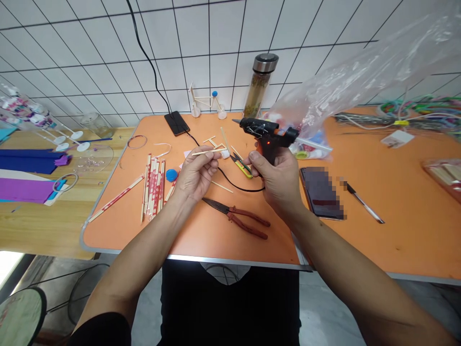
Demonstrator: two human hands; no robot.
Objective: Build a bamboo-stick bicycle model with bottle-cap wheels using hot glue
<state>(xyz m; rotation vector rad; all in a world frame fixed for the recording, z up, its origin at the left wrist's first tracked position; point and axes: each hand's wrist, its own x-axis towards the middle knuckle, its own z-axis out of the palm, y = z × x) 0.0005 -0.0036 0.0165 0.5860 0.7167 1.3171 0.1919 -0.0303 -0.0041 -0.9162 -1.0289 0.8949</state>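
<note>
Between the fingertips of my left hand [197, 175] is a thin wooden stick [209, 152], held nearly level above the table. My right hand [275, 175] grips a black glue gun [264, 137] by its handle; a small red light glows on it and its nozzle points left. Just beyond my left hand lie joined stick pieces [214, 143] and a small white piece [225, 154]. Yellow-handled snips [241, 166] rest between my hands. Rust-red pliers [237, 214] lie nearer to me, and paper-wrapped chopsticks [154, 185] are left of my left hand.
A glass tea bottle [260, 84] and a small stick model [207, 102] stand by the tiled wall. Phones lie at the back [176, 123] and on the right [321, 193], with a pen [364, 203] nearby. A black cable [237, 186] crosses the table. A plastic bag [331, 91] fills the back right.
</note>
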